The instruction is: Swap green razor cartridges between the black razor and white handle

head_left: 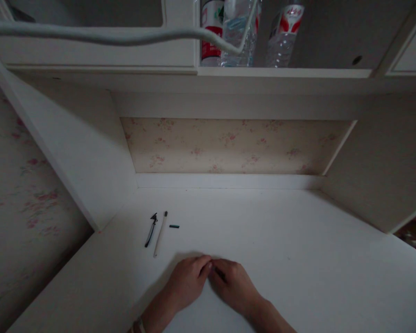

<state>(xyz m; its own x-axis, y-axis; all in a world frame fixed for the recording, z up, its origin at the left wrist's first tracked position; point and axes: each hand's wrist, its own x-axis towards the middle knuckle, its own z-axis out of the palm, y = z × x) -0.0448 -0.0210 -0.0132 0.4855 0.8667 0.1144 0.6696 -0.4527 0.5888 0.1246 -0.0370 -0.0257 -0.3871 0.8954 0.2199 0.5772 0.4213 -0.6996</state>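
Both my hands rest low over the white desktop [263,231], knuckles up. My left hand [187,282] comes in from 7 o'clock, a band [138,325] at its wrist; my right hand [235,283] from 5 o'clock. Fingers curled inward, tips of the two hands meeting. Left thumb and forefinger drawn close; the same on the right, with a dark patch [221,273] showing between them. Cannot tell whether that is a small thing pinched there or only shadow.

Nearest items, all lying on the desktop, counted from where my fingertips meet: a short dark strip [174,226] between 10 and 11 o'clock, set crosswise; a pale stick [160,236] with a dark tip at 10, the tip pointing near 12; just beyond it, also at 10, a dark tool [151,231] with a wider head, leaning toward 1. The three lie near one another, apart from my hands.

Further off: flowered wallpaper [208,145] at 12, bottles [284,37] on a shelf [326,72] between 12 and 1, a pale tube [118,38] crossing at 11.
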